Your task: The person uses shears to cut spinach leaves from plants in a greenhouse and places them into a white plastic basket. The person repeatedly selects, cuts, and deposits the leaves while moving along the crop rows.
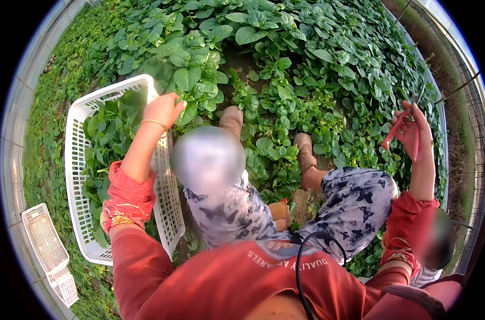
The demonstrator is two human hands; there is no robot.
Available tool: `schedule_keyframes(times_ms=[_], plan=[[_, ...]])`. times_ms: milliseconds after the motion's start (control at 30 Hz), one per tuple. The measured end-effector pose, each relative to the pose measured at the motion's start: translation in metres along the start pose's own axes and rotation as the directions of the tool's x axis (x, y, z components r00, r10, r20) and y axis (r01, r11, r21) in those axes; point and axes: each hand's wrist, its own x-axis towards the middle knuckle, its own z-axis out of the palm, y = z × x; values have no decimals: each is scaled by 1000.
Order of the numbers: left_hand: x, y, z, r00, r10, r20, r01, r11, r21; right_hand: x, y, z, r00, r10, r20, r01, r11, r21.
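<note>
My left hand is over the inner top edge of a white perforated plastic basket, beside broad green leaves of a growing plant. Its fingers are curled, and whether they pinch a leaf or stem cannot be told. Cut leafy greens lie inside the basket, partly hidden by my left arm. Off to the right, raised above the plants, my right hand holds a pair of red-handled scissors. Their handles are spread apart, and the metal blades point away from me.
Low leafy plants cover the bed ahead and between my shoes. More white baskets stand at far left. A pale bed edging runs along the right side, near a wire mesh. A black cable hangs across my shirt.
</note>
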Motion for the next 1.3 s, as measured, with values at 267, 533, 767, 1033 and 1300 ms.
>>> schedule_keyframes(times_ms=[267,533,767,1033,1300], plan=[[274,5,109,943,175,-283,-208,974,-91,251,67,167,856,369,361,-239,903,-357],[331,-7,189,986,-14,-165,69,942,327,445,194,267,554,592,585,244,557,-794],[317,-27,223,980,-168,-111,186,964,188,550,298,377,399,406,822,814,255,-522],[325,-49,237,991,-71,-114,82,992,95,623,436,599,381,-123,916,681,708,-189],[302,-76,237,978,-136,-158,137,991,-6,566,449,658,489,-97,867,670,678,-301]])
